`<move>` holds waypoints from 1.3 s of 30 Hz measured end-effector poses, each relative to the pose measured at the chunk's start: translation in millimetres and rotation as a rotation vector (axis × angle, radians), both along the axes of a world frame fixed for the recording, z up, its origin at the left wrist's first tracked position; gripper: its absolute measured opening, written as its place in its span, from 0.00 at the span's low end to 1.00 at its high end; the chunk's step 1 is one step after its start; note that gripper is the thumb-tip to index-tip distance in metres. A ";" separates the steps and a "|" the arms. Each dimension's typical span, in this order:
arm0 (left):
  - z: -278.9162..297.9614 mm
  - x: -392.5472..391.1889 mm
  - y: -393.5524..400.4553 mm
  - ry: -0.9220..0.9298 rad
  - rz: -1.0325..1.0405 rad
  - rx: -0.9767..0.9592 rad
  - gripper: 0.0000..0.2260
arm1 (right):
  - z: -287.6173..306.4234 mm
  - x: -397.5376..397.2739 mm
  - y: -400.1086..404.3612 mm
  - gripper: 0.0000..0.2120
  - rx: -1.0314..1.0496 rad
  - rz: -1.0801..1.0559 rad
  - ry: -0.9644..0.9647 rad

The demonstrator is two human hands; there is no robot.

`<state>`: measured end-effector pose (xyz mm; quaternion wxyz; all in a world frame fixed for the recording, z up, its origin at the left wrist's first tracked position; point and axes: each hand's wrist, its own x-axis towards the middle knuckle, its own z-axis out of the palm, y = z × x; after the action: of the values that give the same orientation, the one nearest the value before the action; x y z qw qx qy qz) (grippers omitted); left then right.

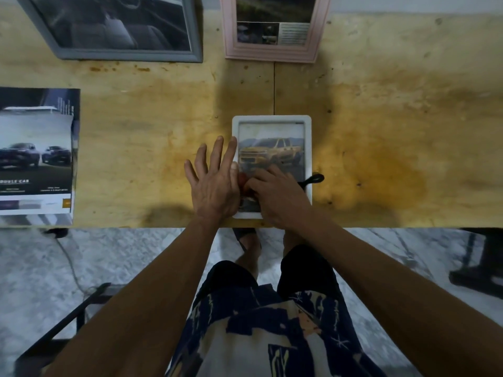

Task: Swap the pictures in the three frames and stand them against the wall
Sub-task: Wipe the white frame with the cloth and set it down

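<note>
counter (381, 118): bare plywood, matt, stained yellow-brown, with small knots
white frame (308, 148): smooth, looks like plastic, slight sheen
pink frame (272, 51): ridged moulding, matt paint
grey frame (128, 53): matt painted finish
car print (35, 151): glossy paper, creased at its right edge
floor (136, 257): pale mottled stone, smooth

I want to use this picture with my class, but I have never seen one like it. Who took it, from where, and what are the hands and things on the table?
A camera on a person's head looks down at their own bare arms. On the wooden table a white frame lies flat, showing a yellow truck picture. The left hand rests open on the frame's left edge; the right hand works at its lower part, fingers curled. A grey frame and a pink frame stand at the back. Car pictures lie on the left.
</note>
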<state>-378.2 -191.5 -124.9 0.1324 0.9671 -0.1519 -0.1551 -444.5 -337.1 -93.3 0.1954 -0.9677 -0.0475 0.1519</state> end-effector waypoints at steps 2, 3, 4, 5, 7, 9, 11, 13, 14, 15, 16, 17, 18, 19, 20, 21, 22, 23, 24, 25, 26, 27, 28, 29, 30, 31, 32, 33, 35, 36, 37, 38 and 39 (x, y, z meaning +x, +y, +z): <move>-0.1 -0.3 -0.3 0.002 0.004 0.000 0.23 | 1.6 -2.5 -2.1 0.14 0.000 0.044 0.045; 0.1 -0.2 -0.3 0.002 0.004 -0.001 0.23 | 4.3 -2.1 -4.8 0.13 0.013 0.076 0.091; 0.4 0.1 -0.3 0.002 0.002 -0.004 0.23 | 8.4 0.1 -10.1 0.12 0.060 0.088 0.153; 0.7 0.0 -0.1 0.003 -0.001 -0.008 0.23 | 14.5 3.8 -17.8 0.11 0.149 0.055 0.227; 1.3 -0.2 0.0 -0.001 -0.009 -0.005 0.23 | 27.9 19.0 -40.1 0.12 0.383 -0.130 0.299; 1.8 0.1 0.0 0.002 -0.015 0.006 0.23 | 34.6 40.8 -65.4 0.12 0.481 -0.330 0.180; 2.2 0.0 -0.6 0.009 -0.015 0.008 0.23 | 30.7 59.9 -81.3 0.12 0.343 -0.382 0.077; 2.5 -0.3 -0.8 0.014 -0.010 0.004 0.23 | 21.5 65.1 -78.3 0.14 -0.012 -0.307 0.088; 2.3 -0.2 -1.0 0.020 -0.008 0.002 0.23 | 16.9 61.3 -71.3 0.16 -0.147 -0.273 0.079; 2.0 -0.4 -1.0 0.024 -0.004 0.001 0.23 | 14.5 54.7 -62.5 0.19 -0.221 -0.248 0.041; 1.8 -0.7 -1.1 0.023 0.000 0.003 0.23 | 11.3 47.6 -55.1 0.21 -0.249 -0.227 -0.005; 1.7 -1.2 -1.6 0.019 0.002 0.005 0.23 | 9.6 40.5 -49.7 0.23 -0.261 -0.215 -0.040; 1.7 -1.4 -2.2 0.017 0.000 0.006 0.23 | 5.6 35.2 -46.9 0.24 -0.271 -0.212 -0.050; 1.6 -1.6 -2.6 0.018 0.000 0.006 0.23 | 4.6 31.0 -44.5 0.25 -0.284 -0.215 -0.047; 1.3 -1.8 -2.9 0.018 0.003 0.005 0.23 | 4.9 28.0 -42.1 0.26 -0.289 -0.213 -0.031; 0.8 -2.2 -2.8 0.016 0.007 0.004 0.23 | 5.8 24.8 -39.0 0.26 -0.277 -0.204 -0.020; 0.9 -2.6 -3.0 0.012 0.012 0.005 0.23 | 6.7 20.6 -34.8 0.25 -0.254 -0.193 -0.025; 1.2 -3.0 -3.3 0.007 0.013 0.008 0.23 | 8.4 15.3 -30.2 0.23 -0.226 -0.178 -0.033; 1.6 -3.3 -3.8 0.004 0.012 0.010 0.23 | 9.7 9.4 -26.2 0.21 -0.199 -0.163 -0.051; 1.9 -3.5 -4.2 0.005 0.012 0.011 0.23 | 11.5 3.6 -22.5 0.21 -0.172 -0.153 -0.060; 2.0 -3.7 -4.5 0.008 0.011 0.012 0.23 | 13.3 -3.0 -18.8 0.22 -0.147 -0.146 -0.052; 1.7 -3.9 -4.7 0.008 0.011 0.014 0.23 | 15.4 -9.9 -14.6 0.22 -0.122 -0.147 -0.029; 1.4 -3.9 -5.0 0.006 0.013 0.015 0.23 | 16.4 -17.2 -9.9 0.23 -0.102 -0.149 0.004; 1.3 -3.9 -5.2 0.004 0.018 0.014 0.23 | 18.5 -24.2 -5.0 0.22 -0.086 -0.151 0.031; 1.4 -4.0 -5.6 0.001 0.024 0.011 0.23 | 17.6 -30.9 -1.3 0.21 -0.073 -0.153 0.050; 1.7 -4.4 -5.9 -0.002 0.028 0.008 0.23 | 17.5 -35.9 0.5 0.19 -0.049 -0.151 0.070; 2.1 -4.4 -6.3 -0.002 0.030 0.007 0.23 | 19.3 -37.1 -1.5 0.18 0.000 -0.156 0.101; 2.3 -4.5 -6.3 0.002 0.030 0.007 0.23 | 23.3 -33.8 -7.6 0.17 0.085 -0.187 0.141; 2.1 -3.8 -5.7 0.019 0.024 0.004 0.23 | 35.0 -12.1 -27.6 0.15 0.280 -0.346 0.203; 2.1 -3.6 -5.4 0.028 0.020 0.002 0.23 | 41.0 3.4 -39.3 0.14 0.314 -0.438 0.159; 2.2 -3.3 -5.4 0.034 0.019 0.001 0.23 | 43.7 20.3 -50.4 0.14 0.285 -0.500 0.079; 2.2 -3.2 -5.5 0.036 0.022 0.001 0.23 | 44.5 35.4 -59.1 0.14 0.213 -0.514 0.013; 2.2 -3.2 -5.6 0.036 0.026 0.002 0.23 | 44.4 47.1 -64.6 0.15 0.130 -0.501 -0.019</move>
<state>-381.4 -197.1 -122.7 0.1364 0.9662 -0.1368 -0.1707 -397.4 -401.7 -48.9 0.2884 -0.9360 0.1824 0.0864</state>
